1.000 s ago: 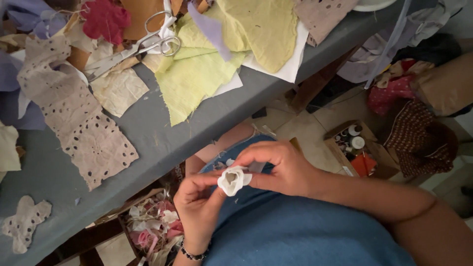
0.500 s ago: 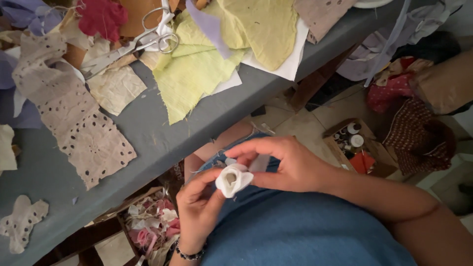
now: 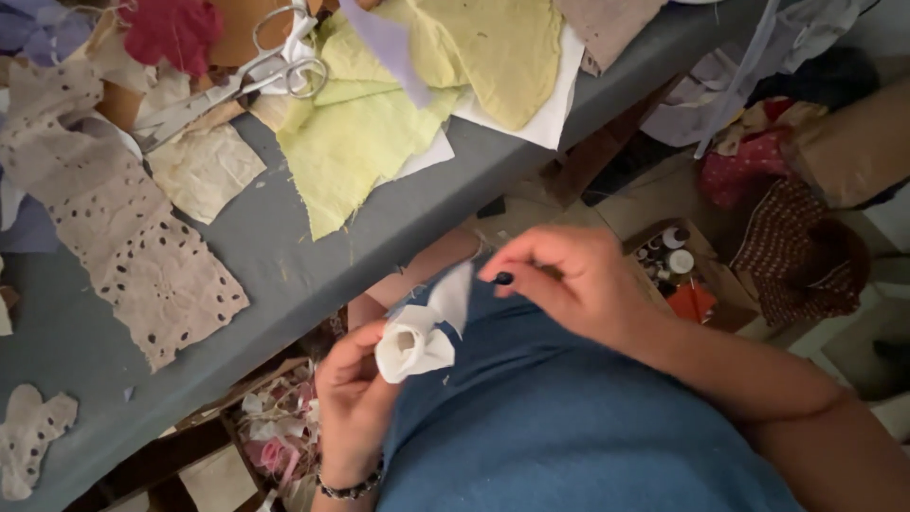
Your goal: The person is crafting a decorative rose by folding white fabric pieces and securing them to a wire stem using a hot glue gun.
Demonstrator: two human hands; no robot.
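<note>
White fabric rosette (image 3: 414, 343) sits low, over the blue lap, below the grey surface (image 3: 313, 256) edge. Left hand (image 3: 353, 403) comes up from below, fingers pinching its base. Right hand (image 3: 578, 284) hovers just beside it, wrist bent, fingers pinched on a small dark pin head (image 3: 503, 278). Scissors (image 3: 256, 71) and yellow cloth (image 3: 379, 114) lie on top.

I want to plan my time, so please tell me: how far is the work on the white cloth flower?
Done: the white cloth flower is already rolled into a rose shape with a hollow centre. In hand: the left hand pinches its base, while the right hand holds a small dark-headed pin beside a loose flap. Left: that flap still stands free, and the cut cloth pieces and scissors lie on the grey table.
</note>
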